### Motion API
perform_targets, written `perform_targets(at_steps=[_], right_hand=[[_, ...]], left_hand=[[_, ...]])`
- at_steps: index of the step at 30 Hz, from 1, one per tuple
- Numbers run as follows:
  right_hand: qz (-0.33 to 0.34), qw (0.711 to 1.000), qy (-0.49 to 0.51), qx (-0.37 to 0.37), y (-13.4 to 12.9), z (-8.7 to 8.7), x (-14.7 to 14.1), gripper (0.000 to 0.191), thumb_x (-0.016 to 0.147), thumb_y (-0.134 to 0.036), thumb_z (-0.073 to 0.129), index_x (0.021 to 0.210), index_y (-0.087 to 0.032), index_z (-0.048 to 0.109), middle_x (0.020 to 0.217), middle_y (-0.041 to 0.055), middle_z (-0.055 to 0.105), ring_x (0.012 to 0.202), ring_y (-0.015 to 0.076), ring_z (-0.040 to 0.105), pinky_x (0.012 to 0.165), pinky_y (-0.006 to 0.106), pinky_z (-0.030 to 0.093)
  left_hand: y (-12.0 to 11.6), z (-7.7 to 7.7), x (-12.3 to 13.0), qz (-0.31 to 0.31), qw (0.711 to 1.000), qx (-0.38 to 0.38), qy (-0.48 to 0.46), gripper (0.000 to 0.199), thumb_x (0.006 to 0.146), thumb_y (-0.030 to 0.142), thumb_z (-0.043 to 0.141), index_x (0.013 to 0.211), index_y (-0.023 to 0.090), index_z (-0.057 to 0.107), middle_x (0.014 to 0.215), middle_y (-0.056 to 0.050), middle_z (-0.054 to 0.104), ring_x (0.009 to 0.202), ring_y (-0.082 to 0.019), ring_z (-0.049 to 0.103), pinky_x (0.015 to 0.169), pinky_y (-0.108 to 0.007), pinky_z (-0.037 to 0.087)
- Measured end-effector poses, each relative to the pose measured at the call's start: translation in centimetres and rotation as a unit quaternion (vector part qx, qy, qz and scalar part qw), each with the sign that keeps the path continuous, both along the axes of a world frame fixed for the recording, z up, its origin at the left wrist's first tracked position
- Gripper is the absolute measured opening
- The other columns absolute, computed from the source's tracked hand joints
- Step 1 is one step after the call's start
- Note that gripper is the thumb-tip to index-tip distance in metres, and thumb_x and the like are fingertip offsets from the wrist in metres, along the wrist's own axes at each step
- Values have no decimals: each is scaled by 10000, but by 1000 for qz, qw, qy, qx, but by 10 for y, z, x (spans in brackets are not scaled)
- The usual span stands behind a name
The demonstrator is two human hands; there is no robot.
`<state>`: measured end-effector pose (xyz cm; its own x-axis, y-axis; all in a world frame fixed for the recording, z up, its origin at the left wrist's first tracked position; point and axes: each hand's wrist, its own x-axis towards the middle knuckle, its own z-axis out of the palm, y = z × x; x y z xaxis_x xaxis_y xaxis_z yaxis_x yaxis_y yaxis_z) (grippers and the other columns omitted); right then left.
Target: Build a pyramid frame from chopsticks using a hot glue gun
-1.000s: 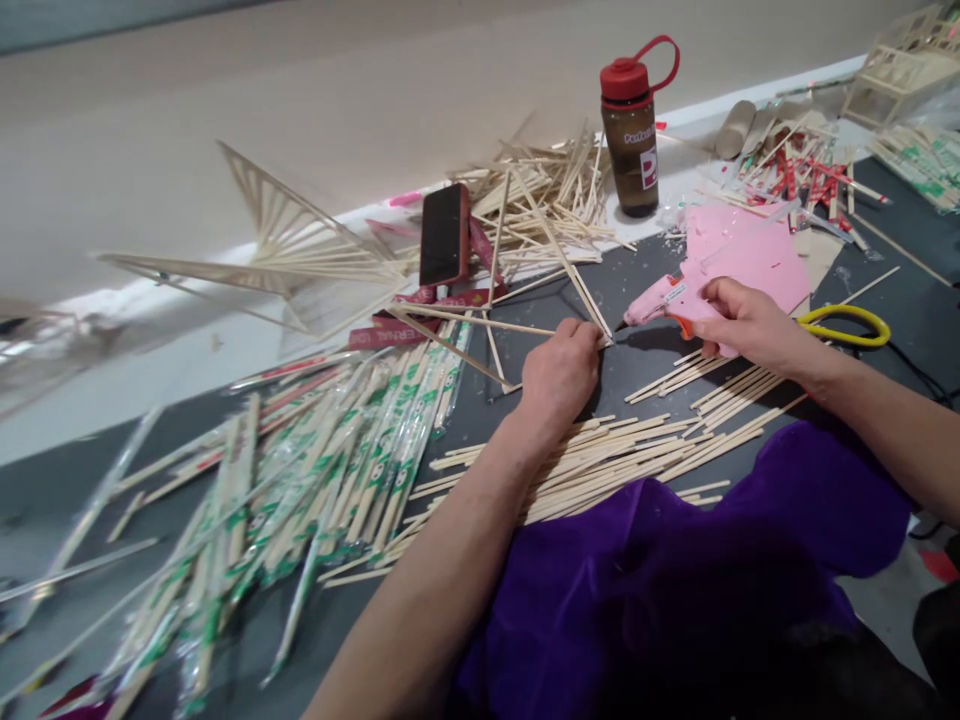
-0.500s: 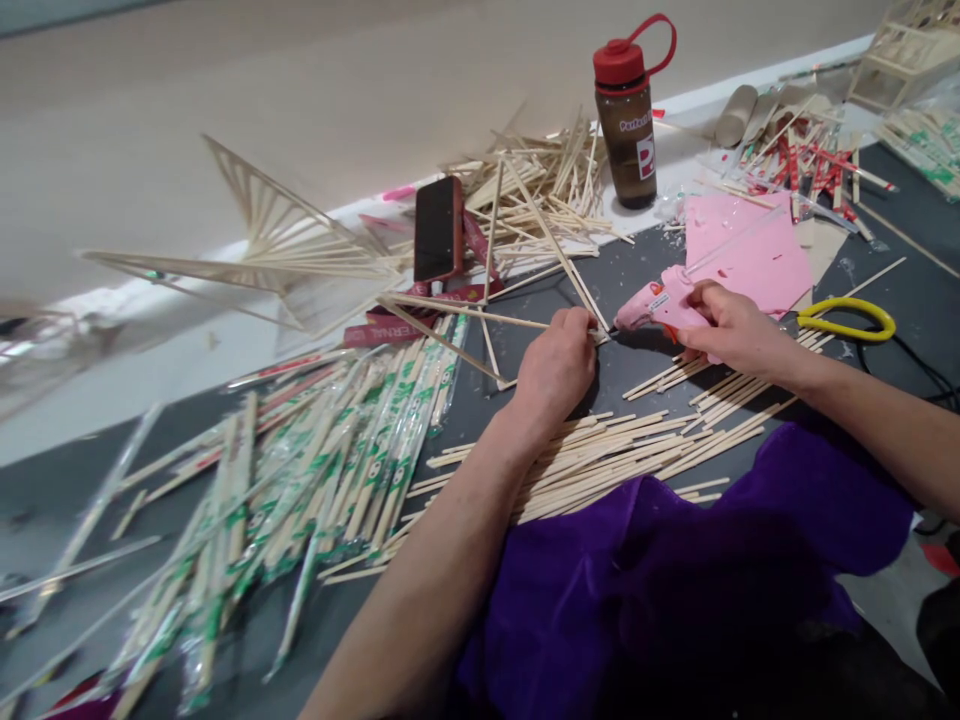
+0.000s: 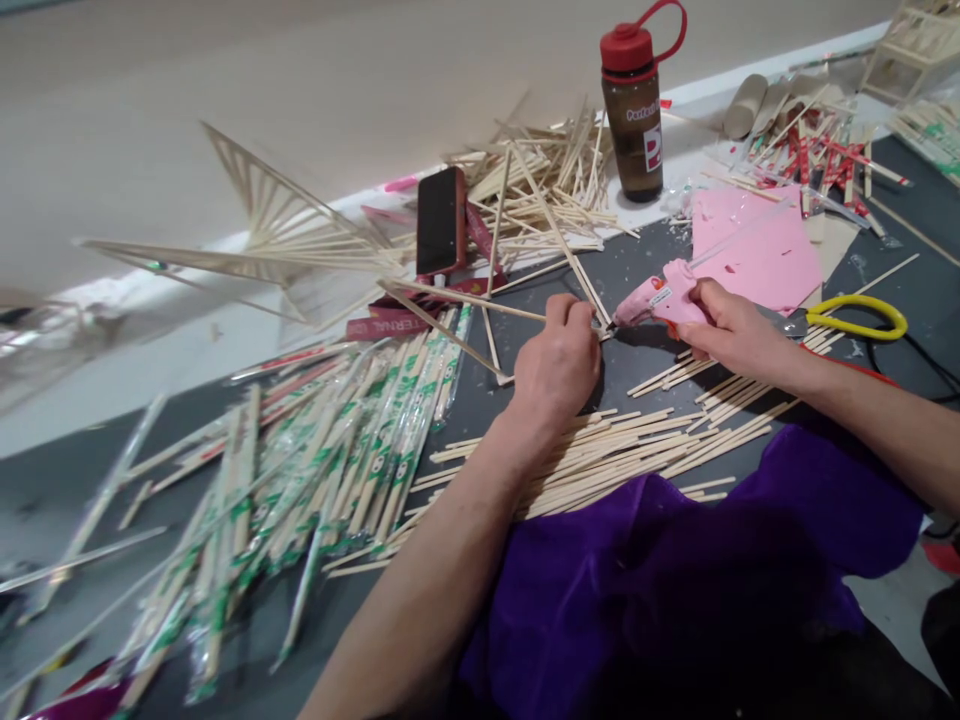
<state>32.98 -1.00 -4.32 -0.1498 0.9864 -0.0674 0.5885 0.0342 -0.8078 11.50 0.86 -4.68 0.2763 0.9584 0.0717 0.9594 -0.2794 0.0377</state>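
My left hand point(image 3: 559, 355) is closed on a corner of a frame of thin wooden sticks point(image 3: 551, 225), which stands up from the dark table. In my right hand point(image 3: 724, 320) is a pink glue gun point(image 3: 660, 297), its fingers wrapped round the handle. The gun's nozzle is at the stick joint just right of my left fingertips. Loose sticks point(image 3: 637, 450) lie below both hands. Part of the frame corner is hidden by my left fingers.
Wrapped chopsticks point(image 3: 360, 450) cover the left of the table point(image 3: 60, 440). Behind are a phone point(image 3: 440, 222), a stick pile point(image 3: 555, 190), a red-lidded bottle point(image 3: 634, 120) and a fan-shaped stick model point(image 3: 277, 240). Yellow-handled scissors point(image 3: 862, 305) lie by a pink sheet point(image 3: 750, 245).
The view has shifted slightly. The glue gun's nozzle stays at the joint, and both hands keep their hold. A red handle part now shows under my right wrist.
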Motion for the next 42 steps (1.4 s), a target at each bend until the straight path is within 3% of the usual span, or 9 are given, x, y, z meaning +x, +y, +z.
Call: perform_targets(at_steps=[4, 9, 20, 32, 37, 42], right_hand=[[3, 1000, -9, 16, 1, -2, 0, 302, 838, -382, 571, 1066, -190, 518, 787, 39, 623, 777, 222, 592, 662, 319, 402], [12, 999, -17, 35, 2, -4, 2, 303, 837, -402, 571, 1055, -197, 518, 839, 62, 645, 826, 240, 612, 688, 330, 419], [41, 989, -92, 104, 5, -12, 4, 248, 858, -410, 515, 1012, -221, 472, 874, 79, 648, 768, 234, 591, 692, 343, 424], [66, 984, -113, 117, 4, -11, 6, 269, 862, -396, 495, 1067, -223, 484, 902, 97, 656, 817, 264, 623, 745, 370, 473], [73, 983, -118, 120, 4, -12, 5, 296, 860, -388, 488, 1102, -218, 493, 1005, 133, 675, 899, 286, 649, 778, 384, 488], [69, 984, -117, 118, 1, -11, 4, 289, 862, -391, 487, 1095, -220, 493, 948, 111, 676, 864, 275, 639, 775, 385, 490]], left_hand=[[-4, 7, 1, 12, 999, 4, 52, 279, 1012, 165, 427, 1209, 144, 623, 1378, -157, 601, 944, -254, 742, 678, -344, 568], [1, 5, -5, 2, 995, 3, 95, 306, 1022, 146, 383, 1120, 143, 673, 1194, -152, 686, 908, -267, 744, 678, -346, 556], [4, 3, -7, 2, 997, -5, 83, 319, 1018, 144, 381, 1138, 134, 677, 1172, -164, 682, 919, -280, 734, 717, -361, 551], [4, 1, -6, 5, 996, 2, 93, 335, 1034, 177, 360, 1143, 135, 674, 1183, -168, 681, 918, -282, 733, 681, -352, 528], [4, 1, -6, 5, 996, 1, 84, 340, 1039, 190, 350, 1144, 142, 670, 1173, -163, 680, 917, -276, 732, 681, -343, 516], [4, -1, -7, 11, 997, -3, 77, 341, 1040, 195, 347, 1143, 144, 668, 1160, -170, 676, 898, -275, 729, 681, -348, 514]])
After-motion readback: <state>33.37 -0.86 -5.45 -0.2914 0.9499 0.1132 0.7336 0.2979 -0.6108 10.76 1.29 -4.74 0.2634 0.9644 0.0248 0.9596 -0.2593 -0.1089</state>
